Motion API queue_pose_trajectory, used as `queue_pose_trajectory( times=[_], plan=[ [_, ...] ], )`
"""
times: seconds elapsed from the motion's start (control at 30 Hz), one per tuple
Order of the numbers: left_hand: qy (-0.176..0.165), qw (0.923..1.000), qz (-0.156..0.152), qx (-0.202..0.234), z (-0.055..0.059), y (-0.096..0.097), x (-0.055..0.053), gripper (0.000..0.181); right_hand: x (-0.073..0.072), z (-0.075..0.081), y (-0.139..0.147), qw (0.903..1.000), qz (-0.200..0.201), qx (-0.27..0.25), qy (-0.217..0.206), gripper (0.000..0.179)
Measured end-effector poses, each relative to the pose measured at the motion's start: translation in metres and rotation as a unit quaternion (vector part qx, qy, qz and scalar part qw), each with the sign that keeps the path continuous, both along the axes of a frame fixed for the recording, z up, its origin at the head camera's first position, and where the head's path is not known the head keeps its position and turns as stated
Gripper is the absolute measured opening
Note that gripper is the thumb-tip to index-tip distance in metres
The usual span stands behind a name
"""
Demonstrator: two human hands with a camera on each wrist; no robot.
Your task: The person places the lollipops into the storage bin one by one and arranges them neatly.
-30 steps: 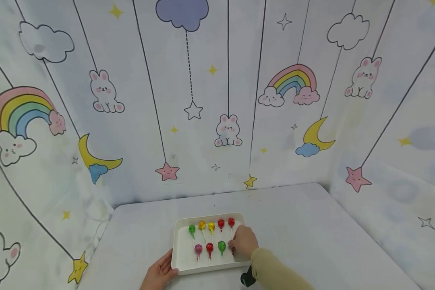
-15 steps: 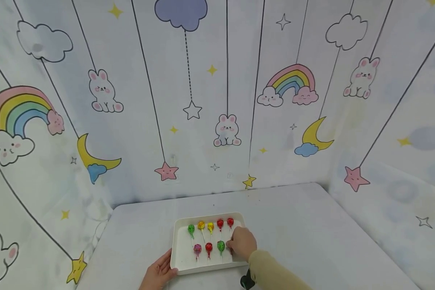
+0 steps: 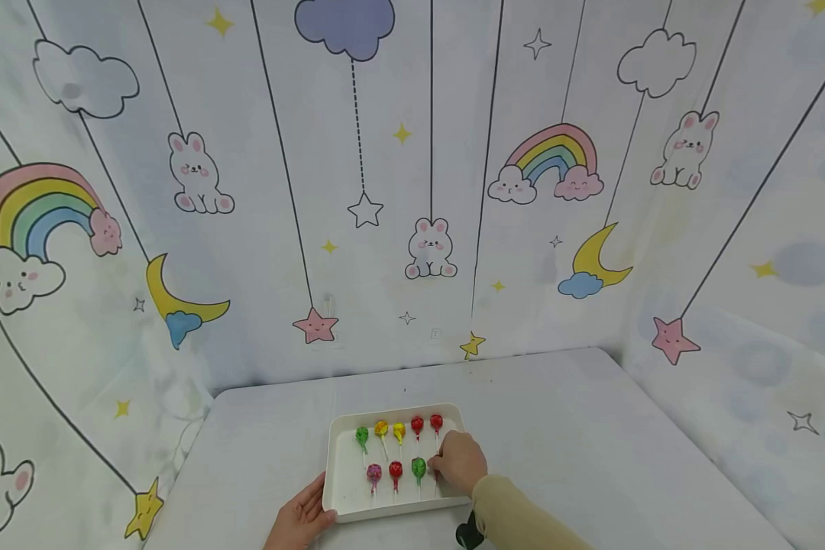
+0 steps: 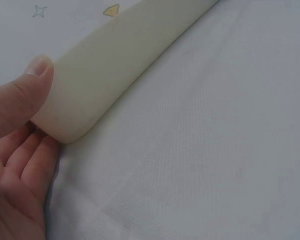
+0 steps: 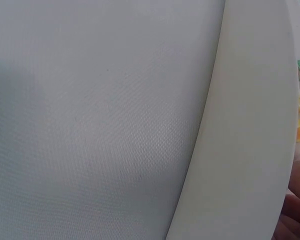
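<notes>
A white rectangular tray (image 3: 385,513) on the table holds two rows of wrapped lollipops. Along the back row are a green one (image 3: 362,435), an orange one (image 3: 381,428), a yellow one (image 3: 399,431) and two red ones. The front row shows a pink-purple lollipop (image 3: 374,473), a red one (image 3: 395,469) and a green one (image 3: 418,467). My left hand (image 3: 301,513) grips the tray's near left corner, thumb (image 4: 39,75) against the wall. At the front row's right end, my right hand (image 3: 462,463) pinches a lollipop, mostly hidden by its fingers.
The white table (image 3: 557,428) extends around the tray. Behind and beside it stand pale walls (image 3: 385,290) printed with rabbits, stars, moons and rainbows. A small dark object (image 3: 469,531) shows beneath the right wrist.
My right hand has shifted very slightly within the tray's right side, and less of the reddish bit under its fingers shows. The left hand, tray and other lollipops look unchanged.
</notes>
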State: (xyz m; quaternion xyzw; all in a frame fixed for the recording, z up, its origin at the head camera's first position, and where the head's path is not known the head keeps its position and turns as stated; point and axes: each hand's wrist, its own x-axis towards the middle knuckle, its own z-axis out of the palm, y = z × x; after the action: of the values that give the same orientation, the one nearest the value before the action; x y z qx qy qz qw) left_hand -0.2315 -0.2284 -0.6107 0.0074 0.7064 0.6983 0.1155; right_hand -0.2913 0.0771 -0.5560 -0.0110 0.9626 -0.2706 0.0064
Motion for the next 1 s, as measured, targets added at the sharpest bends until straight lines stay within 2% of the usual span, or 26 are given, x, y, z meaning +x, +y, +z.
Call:
queue_pose_trajectory(
  times=[0.5, 1.0],
  plan=[
    [0.004, 0.9998, -0.011, 0.014, 0.0029, 0.0002, 0.0028, 0.088, 0.0015, 0.0059, 0.0025, 0.9995, 0.004, -0.03, -0.014, 0.021],
    [0.003, 0.9999, -0.009, 0.008, 0.0017, -0.0013, 0.0012, 0.088, -0.0025, 0.0004, 0.0044, 0.9997, 0.003, -0.024, -0.011, 0.018]
  ],
)
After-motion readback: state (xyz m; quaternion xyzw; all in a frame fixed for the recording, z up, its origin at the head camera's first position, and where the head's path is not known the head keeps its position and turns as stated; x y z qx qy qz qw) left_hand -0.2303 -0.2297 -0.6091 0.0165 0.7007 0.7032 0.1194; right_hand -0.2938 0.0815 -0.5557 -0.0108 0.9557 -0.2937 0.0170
